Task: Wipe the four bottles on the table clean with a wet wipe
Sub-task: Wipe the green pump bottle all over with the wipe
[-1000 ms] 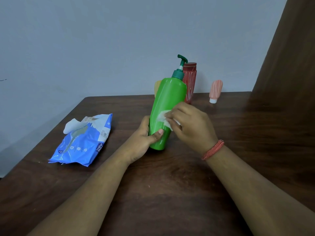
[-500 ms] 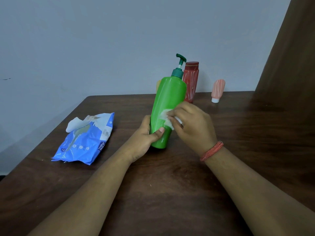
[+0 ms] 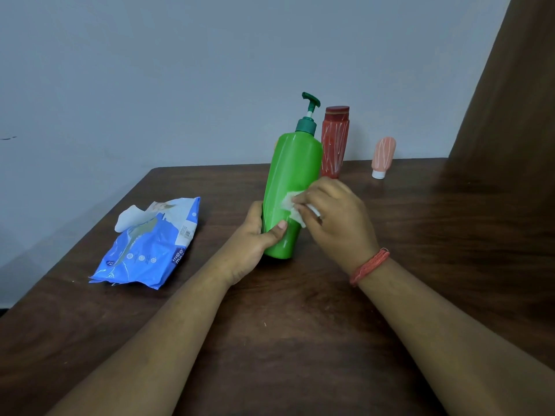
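A tall green pump bottle (image 3: 292, 175) stands tilted on the dark wooden table (image 3: 300, 340). My left hand (image 3: 255, 238) grips its lower part, thumb across the front. My right hand (image 3: 333, 217) pinches a white wet wipe (image 3: 289, 205) and presses it against the bottle's right side. Behind the green bottle stands a dark red bottle (image 3: 335, 142), and further right a small pink tube (image 3: 383, 157) stands on its white cap. A sliver of a yellowish bottle (image 3: 275, 145) shows behind the green bottle's left shoulder.
A blue wet-wipe pack (image 3: 153, 241) lies at the left, with a wipe sticking out of its opening. A brown panel (image 3: 516, 100) rises at the far right. A pale wall stands behind the table.
My right hand has kept the wipe on the bottle's side with only a slight shift. The left hand's grip is the same.
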